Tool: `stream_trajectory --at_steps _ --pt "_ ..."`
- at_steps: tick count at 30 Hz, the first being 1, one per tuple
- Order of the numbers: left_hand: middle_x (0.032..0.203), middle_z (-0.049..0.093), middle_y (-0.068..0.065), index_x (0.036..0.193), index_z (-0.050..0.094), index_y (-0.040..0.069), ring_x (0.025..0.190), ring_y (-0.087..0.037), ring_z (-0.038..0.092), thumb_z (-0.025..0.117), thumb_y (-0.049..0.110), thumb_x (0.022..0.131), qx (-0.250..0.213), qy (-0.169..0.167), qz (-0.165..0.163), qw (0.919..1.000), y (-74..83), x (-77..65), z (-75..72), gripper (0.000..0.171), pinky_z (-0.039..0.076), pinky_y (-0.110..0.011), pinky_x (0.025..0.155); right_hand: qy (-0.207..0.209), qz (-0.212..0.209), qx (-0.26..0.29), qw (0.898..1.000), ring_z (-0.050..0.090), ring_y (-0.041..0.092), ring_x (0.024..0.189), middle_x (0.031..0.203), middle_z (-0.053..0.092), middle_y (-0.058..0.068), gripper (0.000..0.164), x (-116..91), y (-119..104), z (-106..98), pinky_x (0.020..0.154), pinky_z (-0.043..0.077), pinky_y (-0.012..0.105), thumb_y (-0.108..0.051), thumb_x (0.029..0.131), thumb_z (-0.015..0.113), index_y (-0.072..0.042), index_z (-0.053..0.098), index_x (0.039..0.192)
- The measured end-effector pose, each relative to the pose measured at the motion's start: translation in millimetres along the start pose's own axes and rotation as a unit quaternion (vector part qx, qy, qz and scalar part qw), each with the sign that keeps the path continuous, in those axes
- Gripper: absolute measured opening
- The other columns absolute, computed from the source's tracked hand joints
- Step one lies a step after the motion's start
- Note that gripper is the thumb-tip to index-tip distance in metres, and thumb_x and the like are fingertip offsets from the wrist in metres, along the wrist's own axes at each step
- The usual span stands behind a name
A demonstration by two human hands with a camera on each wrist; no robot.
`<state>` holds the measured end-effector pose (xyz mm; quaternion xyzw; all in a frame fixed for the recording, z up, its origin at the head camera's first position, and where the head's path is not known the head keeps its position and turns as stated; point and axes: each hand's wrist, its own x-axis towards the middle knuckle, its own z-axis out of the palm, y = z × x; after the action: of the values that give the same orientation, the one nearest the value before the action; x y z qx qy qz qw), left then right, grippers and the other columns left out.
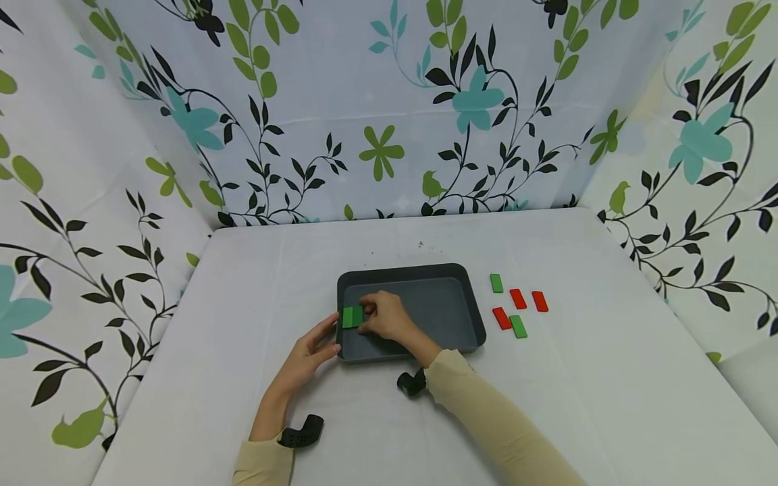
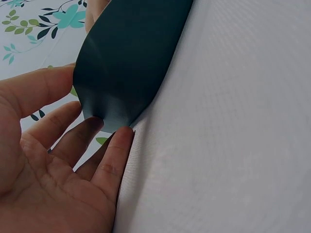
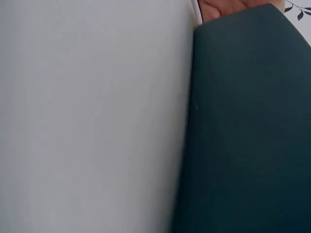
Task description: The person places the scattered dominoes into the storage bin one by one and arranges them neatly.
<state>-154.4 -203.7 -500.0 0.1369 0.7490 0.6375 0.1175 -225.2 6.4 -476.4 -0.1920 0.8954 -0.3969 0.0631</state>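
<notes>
A dark grey tray (image 1: 431, 304) lies on the table. Inside it, near the left wall, two green rectangular blocks sit side by side. My right hand (image 1: 387, 316) reaches over the tray's front rim and pinches the right-hand green block (image 1: 357, 316) between thumb and fingers. Its neighbour, the other green block (image 1: 347, 317), is against that one on the left. My left hand (image 1: 308, 356) rests its fingertips along the tray's left outer side. In the left wrist view, the left fingers (image 2: 114, 160) are nearly straight against the tray's wall. The right wrist view shows mostly the tray's outer wall (image 3: 252, 116).
Right of the tray lie two green blocks, one farther back (image 1: 496, 283) and one nearer (image 1: 519, 327), and three red blocks, including a red block (image 1: 539, 301) farthest right. A white cloth covers the table (image 1: 577, 391). A patterned curtain (image 1: 334, 101) hangs behind.
</notes>
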Motion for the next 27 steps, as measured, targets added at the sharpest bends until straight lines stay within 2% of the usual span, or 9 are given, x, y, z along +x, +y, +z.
stream_trajectory --at_steps 3,8,14,17,20,27 --pt "0.161 0.023 -0.018 0.153 0.03 0.003 0.149 -0.039 0.018 0.06 0.01 0.097 0.001 0.002 -0.004 1.0 -0.7 -0.5 0.6 0.064 0.032 -0.036 0.115 0.01 -0.002 0.013 1.0 0.065 0.015 0.076 0.101 0.064 0.012 0.058 -6.4 2.9 -13.1 0.066 0.053 0.021 -0.011 0.073 0.086 0.0 0.064 0.126" --pt "0.162 0.022 -0.016 0.153 0.03 0.004 0.149 -0.037 0.018 0.061 0.011 0.096 0.005 0.01 -0.014 0.9998 -2.2 -2.2 0.2 0.065 0.036 -0.013 0.106 0.04 -0.02 0.03 0.999 0.065 0.018 0.079 0.106 0.065 0.015 0.057 -22.2 10.8 -49.2 0.069 0.054 0.027 -0.014 0.077 0.083 -0.002 0.063 0.128" --pt "0.162 0.021 -0.016 0.153 0.03 0.005 0.15 -0.036 0.018 0.062 0.011 0.095 0.002 0.012 -0.015 0.9998 -1.3 -3.0 -0.8 0.066 0.036 -0.011 0.105 0.109 -0.031 0.032 0.993 0.065 0.024 0.085 0.11 0.065 0.017 0.054 -41.1 32.0 -101.6 0.071 0.05 0.03 -0.013 0.08 0.081 -0.001 0.062 0.129" --pt "0.162 0.021 -0.017 0.153 0.03 0.005 0.149 -0.037 0.018 0.062 0.011 0.095 0.007 0.013 -0.014 0.9998 -0.5 -3.1 -0.3 0.066 0.036 -0.012 0.106 0.14 -0.014 0.033 0.989 0.066 0.027 0.088 0.112 0.064 0.017 0.054 -50.5 49.1 -127.4 0.07 0.049 0.029 -0.012 0.08 0.081 -0.002 0.061 0.13" --pt "0.161 0.021 -0.019 0.153 0.03 0.004 0.149 -0.038 0.018 0.062 0.011 0.095 0.009 0.014 -0.011 0.9998 -0.3 -2.7 0.4 0.066 0.036 -0.01 0.104 0.155 0.022 0.027 0.987 0.067 0.03 0.093 0.118 0.063 0.018 0.056 -61.4 67.2 -152.1 0.07 0.05 0.027 -0.014 0.083 0.079 -0.005 0.059 0.134" --pt "0.161 0.021 -0.02 0.152 0.03 0.002 0.149 -0.04 0.018 0.061 0.009 0.095 0.006 0.007 -0.002 0.9999 -0.4 -0.6 2.1 0.066 0.035 -0.009 0.104 0.149 0.09 0.038 0.984 0.061 0.035 0.108 0.134 0.055 0.021 0.061 -88.5 110.0 -197.9 0.076 0.049 0.021 -0.021 0.089 0.073 -0.008 0.049 0.144"
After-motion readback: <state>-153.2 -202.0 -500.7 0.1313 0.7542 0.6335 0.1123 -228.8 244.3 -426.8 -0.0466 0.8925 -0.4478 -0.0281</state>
